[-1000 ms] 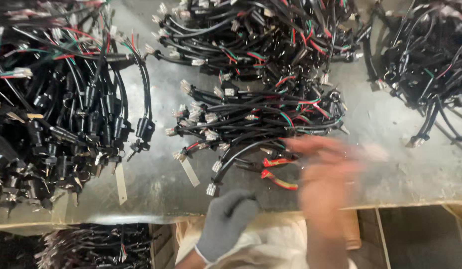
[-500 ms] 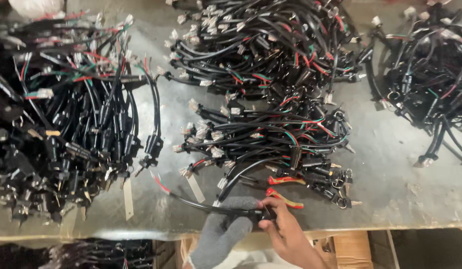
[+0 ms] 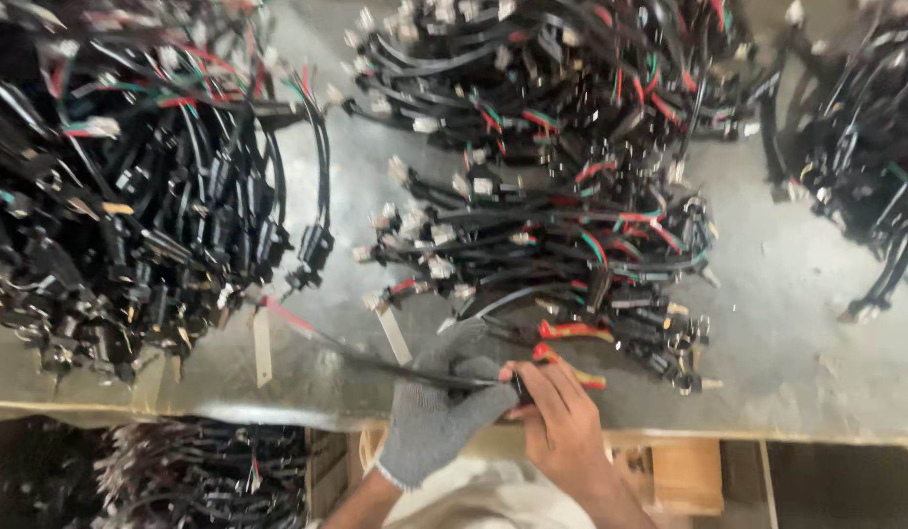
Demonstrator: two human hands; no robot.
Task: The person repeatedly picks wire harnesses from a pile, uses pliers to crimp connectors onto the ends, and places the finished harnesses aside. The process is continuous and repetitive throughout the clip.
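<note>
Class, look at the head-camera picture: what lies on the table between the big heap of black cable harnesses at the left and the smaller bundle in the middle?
In the head view, mostly bare grey metal tabletop separates the left heap of black cable harnesses from the middle bundle; one looping black cable with a connector strays in.

The left hand (image 3: 436,416) wears a speckled grey knit glove, the right hand (image 3: 562,426) is bare, and the thin cable (image 3: 375,358) between them is black with a red stretch towards its far end. Near the front edge of the dull grey metal counter (image 3: 797,323) lie red-handled cutters (image 3: 569,351), beside a heap of harnesses (image 3: 562,245) that is mostly black, flecked with red and green wires and white connectors. The piles at the left edge (image 3: 130,196) and at the far right corner (image 3: 865,147) show the same black with red, green and white, plus pale tags.
</note>
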